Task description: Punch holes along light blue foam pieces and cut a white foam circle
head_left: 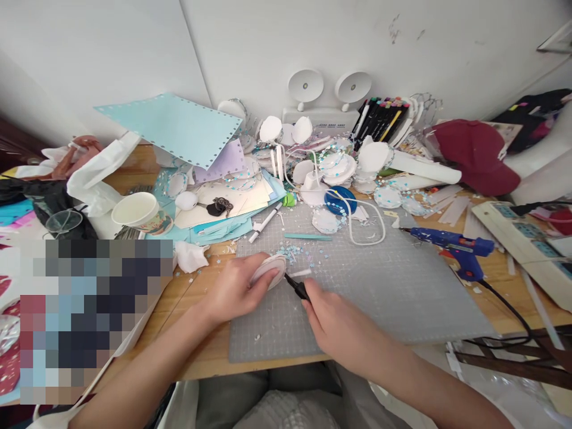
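Pinched between the thumb and fingers of my left hand (241, 282) is a small white round disc (273, 271), tilted up over the left part of the grey cutting mat (379, 298). My right hand (333, 316) is closed round a slim black tool (297, 288) that looks like a craft knife. Its dark narrow tip meets the disc's right edge, or is very near it. A short white strip (300, 273) lies just behind the tool. Small blue and white confetti pieces (292, 253) are scattered beyond the disc.
White discs with blue trim (337, 164) crowd the back. A blue glue gun (460, 244) lies at right, its cord trailing near a power strip (522, 250). Coloured paper (179, 128), a paper cup (140, 213), markers (379, 122) and a maroon cap (476, 155) surround the mat.
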### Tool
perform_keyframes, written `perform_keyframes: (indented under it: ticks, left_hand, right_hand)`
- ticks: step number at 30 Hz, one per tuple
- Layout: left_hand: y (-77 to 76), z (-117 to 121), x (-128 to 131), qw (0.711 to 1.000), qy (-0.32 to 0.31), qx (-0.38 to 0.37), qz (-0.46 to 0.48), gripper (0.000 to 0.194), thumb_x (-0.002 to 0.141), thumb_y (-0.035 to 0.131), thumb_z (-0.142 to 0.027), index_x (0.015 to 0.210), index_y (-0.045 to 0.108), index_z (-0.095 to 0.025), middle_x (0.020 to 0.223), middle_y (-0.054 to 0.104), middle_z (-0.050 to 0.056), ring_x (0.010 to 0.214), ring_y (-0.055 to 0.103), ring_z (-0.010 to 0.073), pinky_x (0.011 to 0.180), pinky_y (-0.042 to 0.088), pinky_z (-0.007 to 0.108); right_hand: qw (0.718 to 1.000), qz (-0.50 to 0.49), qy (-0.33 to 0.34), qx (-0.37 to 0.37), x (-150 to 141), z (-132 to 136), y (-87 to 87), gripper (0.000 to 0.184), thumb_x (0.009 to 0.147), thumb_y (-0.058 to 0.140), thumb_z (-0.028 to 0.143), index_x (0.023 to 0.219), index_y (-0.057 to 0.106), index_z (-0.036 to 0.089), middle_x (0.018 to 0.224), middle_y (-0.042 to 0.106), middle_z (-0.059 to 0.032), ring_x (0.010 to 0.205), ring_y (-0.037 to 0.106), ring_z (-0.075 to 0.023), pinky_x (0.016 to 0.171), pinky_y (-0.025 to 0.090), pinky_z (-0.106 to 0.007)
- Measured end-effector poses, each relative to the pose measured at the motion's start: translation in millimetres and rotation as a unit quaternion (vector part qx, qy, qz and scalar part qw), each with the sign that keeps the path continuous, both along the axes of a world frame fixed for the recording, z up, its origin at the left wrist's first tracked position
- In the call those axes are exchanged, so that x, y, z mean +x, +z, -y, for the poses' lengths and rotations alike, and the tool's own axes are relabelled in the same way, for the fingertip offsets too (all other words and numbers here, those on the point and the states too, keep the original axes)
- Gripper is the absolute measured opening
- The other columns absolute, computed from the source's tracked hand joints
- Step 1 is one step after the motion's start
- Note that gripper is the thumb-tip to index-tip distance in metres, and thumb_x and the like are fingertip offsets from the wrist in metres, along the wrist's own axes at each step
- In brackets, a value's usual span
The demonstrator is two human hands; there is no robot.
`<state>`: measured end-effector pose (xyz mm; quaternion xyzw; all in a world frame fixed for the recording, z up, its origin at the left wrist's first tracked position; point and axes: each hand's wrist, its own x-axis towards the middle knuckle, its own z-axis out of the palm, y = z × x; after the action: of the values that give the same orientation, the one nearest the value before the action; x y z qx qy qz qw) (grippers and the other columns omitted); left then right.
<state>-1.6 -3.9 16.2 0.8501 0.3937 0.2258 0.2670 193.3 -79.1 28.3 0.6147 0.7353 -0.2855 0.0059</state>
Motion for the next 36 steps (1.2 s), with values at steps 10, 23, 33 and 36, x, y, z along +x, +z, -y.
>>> perform_keyframes:
  ticks: [10, 23, 33, 36]
  left_hand:
    - [3.7, -14.3, -21.9, 0.915, 0.131, -0.218, 0.312, 0.026, 0.078, 0.064, -0.04, 0.085, 0.065, -0.015, 0.081, 0.064, 0.005, 0.069, 0.055, 0.0161, 0.059, 0.045, 0.025]
    - [-0.2, -9.2, -20.6, 0.879, 0.011, -0.325, 0.347, 0.023, 0.072, 0.071, -0.032, 0.076, 0.054, -0.017, 0.082, 0.064, 0.003, 0.069, 0.055, 0.0131, 0.059, 0.041, 0.023]
    - [-7.6, -5.8, -17.6, 0.896, 0.068, -0.277, 0.341, 0.029, 0.08, 0.062, -0.041, 0.067, 0.056, -0.016, 0.065, 0.048, -0.002, 0.06, 0.041, 0.0112, 0.056, 0.034, 0.025]
    - [-6.3, -3.8, -13.0, 0.904, 0.061, -0.271, 0.326, 0.027, 0.08, 0.063, -0.039, 0.068, 0.06, -0.015, 0.065, 0.049, -0.002, 0.063, 0.042, 0.0114, 0.058, 0.034, 0.024]
  right_hand:
    - [0.963, -0.22, -0.154, 0.017, 19.8, -1.2, 7.9, 0.015, 0.094, 0.036, 0.035, 0.085, 0.039, 0.023, 0.055, 0.048, 0.0064, 0.049, 0.052, -0.0137, 0.049, 0.038, -0.024]
    - [0.973, -0.2, -0.108, 0.043, 18.4, -19.8, -15.6, 0.014, 0.081, 0.047, 0.016, 0.094, 0.043, 0.022, 0.087, 0.064, -0.0011, 0.076, 0.064, -0.0175, 0.067, 0.046, -0.028]
    - [0.961, -0.129, -0.208, 0.126, 67.1, -9.2, 24.6, 0.014, 0.084, 0.049, 0.031, 0.094, 0.049, 0.023, 0.072, 0.059, -0.0001, 0.056, 0.059, -0.0165, 0.053, 0.045, -0.028]
    - [0.933, -0.286, -0.205, 0.067, 39.8, -20.3, 32.1, 0.025, 0.083, 0.056, 0.04, 0.101, 0.049, 0.024, 0.056, 0.049, 0.0067, 0.044, 0.052, -0.0123, 0.044, 0.041, -0.023]
